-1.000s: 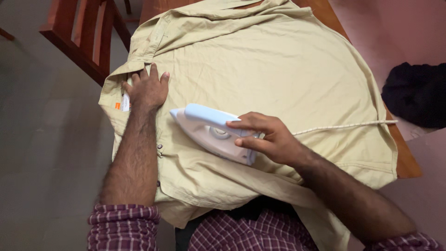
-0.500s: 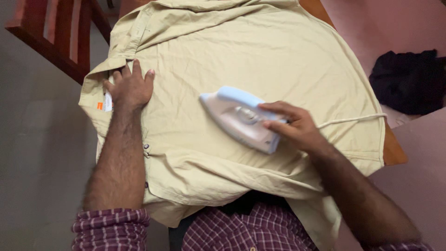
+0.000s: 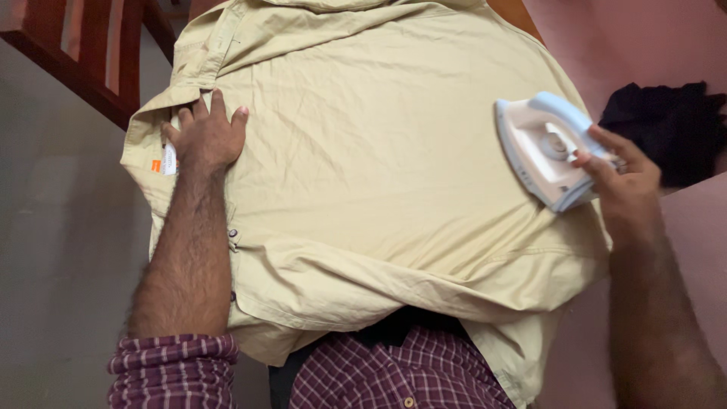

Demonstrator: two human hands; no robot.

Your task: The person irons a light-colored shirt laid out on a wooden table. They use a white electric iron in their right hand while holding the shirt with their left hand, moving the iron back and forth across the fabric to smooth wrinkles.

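While the right hand (image 3: pixel 625 185) clamps its fingers on the iron (image 3: pixel 547 151) at the table's right edge, the shirt (image 3: pixel 379 151), pinned by the left hand's (image 3: pixel 206 136) spread fingers, may scorch if the iron lingers.

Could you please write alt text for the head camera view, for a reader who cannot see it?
A person's right hand holds a white and light-blue iron at the right edge of a beige shirt spread flat. Their left hand presses down the shirt's left side.
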